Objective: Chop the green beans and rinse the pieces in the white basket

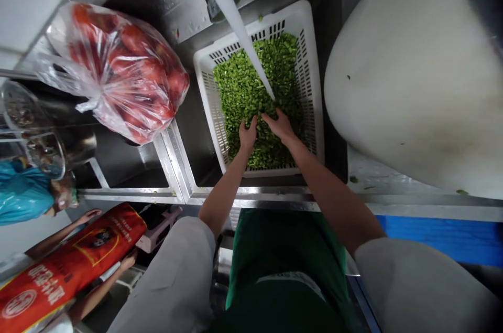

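A white slotted plastic basket (317, 92) full of chopped green vegetable pieces (239, 86) sits in a steel sink (332, 23). My left hand (247, 136) rests at the near part of the greens, thumb and fingers spread apart. Close beside it, my right hand (280, 126) touches the greens with its fingers also apart. Some fingertips are hidden among the pieces; neither hand visibly grips anything. A white stream of water (239, 29) falls from above onto the greens just in front of my right hand.
A tied clear bag of tomatoes (133, 71) lies left of the basket, over the sink divider. A large round white board (393, 76) stands right. At lower left, another person's hands hold a red printed sack (78, 259). A blue bag (23, 191) is at far left.
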The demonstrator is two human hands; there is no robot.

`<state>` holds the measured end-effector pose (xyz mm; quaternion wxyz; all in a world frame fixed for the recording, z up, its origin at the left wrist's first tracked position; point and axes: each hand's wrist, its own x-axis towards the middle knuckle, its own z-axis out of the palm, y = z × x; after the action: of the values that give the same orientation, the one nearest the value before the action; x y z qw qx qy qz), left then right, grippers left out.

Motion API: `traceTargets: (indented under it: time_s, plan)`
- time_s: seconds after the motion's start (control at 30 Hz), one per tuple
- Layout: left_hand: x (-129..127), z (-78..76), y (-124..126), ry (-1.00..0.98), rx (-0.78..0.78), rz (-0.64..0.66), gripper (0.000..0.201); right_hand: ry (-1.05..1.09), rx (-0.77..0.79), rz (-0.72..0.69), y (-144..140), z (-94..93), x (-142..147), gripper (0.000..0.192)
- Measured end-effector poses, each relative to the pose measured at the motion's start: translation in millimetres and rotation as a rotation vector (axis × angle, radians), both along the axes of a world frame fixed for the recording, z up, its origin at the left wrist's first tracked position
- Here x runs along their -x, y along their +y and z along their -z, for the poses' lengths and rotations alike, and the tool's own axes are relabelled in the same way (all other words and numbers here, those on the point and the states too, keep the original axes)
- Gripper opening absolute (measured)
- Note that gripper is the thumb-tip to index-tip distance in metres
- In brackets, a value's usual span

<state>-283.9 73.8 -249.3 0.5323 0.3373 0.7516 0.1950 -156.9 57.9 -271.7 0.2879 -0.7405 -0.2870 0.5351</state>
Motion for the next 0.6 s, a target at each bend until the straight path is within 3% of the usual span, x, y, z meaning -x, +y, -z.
traceTargets:
  time_s: [0.17,0.37,0.6]
  plan:
    - [-17.5,-9.5,23.8,-0.099,-0.213,0.064,0.035,-0.056,-0.164,0.064,24.9,-5.8,-22.8,0.052]
    - [-21.2,-10.7,86.1,-0.086,-0.489,0.041,0.023,-0.174,-0.317,0.022,79.9,-5.8,-33.1,0.047]
    - [-21.0,-10.4,127.6,-0.129,-0.637,0.111,0.051,-0.245,-0.46,-0.032,99.9,-26.8,-23.6,0.05]
